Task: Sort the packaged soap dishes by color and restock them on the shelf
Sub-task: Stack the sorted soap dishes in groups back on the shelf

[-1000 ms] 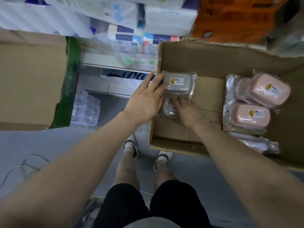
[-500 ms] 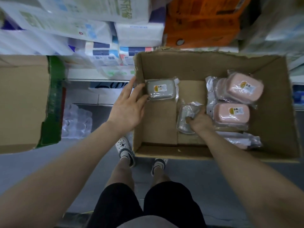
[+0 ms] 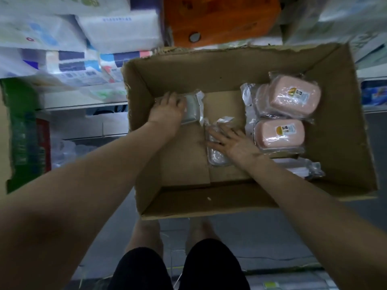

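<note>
An open cardboard box (image 3: pixel 345 126) holds the packaged soap dishes. My left hand (image 3: pixel 167 110) lies over a grey soap dish (image 3: pixel 191 109) at the box's back left, fingers curled over its top. My right hand (image 3: pixel 232 141) rests with spread fingers on a second grey soap dish (image 3: pixel 216 159) in the middle of the box floor. Two pink soap dishes (image 3: pixel 293 97) (image 3: pixel 279 135) lie stacked at the right. A further wrapped package (image 3: pixel 301 168) lies in front of them, its colour hard to tell.
Behind the box, shelves hold white and blue tissue packs (image 3: pixel 79 68) and an orange package (image 3: pixel 219 17). A green-edged carton (image 3: pixel 25 132) stands at the left. My legs and the grey floor (image 3: pixel 272 233) are below the box.
My left hand has moved from the grey dish's left side onto its top, inside the box. My right hand has opened flat on the second grey dish. The camera has shifted closer.
</note>
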The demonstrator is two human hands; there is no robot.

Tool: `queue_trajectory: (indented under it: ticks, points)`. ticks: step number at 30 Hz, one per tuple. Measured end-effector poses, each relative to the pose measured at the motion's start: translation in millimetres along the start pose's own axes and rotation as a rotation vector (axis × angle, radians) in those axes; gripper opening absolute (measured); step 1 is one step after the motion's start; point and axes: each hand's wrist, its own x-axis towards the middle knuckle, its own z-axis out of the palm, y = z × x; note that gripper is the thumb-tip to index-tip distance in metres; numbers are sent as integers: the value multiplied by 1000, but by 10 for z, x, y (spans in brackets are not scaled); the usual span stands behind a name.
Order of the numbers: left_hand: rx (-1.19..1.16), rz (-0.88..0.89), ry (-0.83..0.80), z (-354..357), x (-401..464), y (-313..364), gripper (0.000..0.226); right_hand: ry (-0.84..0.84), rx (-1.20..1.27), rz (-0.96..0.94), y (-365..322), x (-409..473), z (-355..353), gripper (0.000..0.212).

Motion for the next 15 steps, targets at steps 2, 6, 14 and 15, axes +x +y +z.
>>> queue_trajectory:
  ticks: [2,6,14,15]
  points:
    - [-13,-61,-50,164,175,-33,64,51,-10,3,52,40,47,81]
    - [-9,-119,-131,270,237,35,74,43,-20,53,91,76,83,77]
    - [-161,-105,-199,194,48,149,94,67,95,238,149,-76,-194,92]
    - [-106,-69,-195,167,24,166,90,59,118,246,141,-87,-196,94]
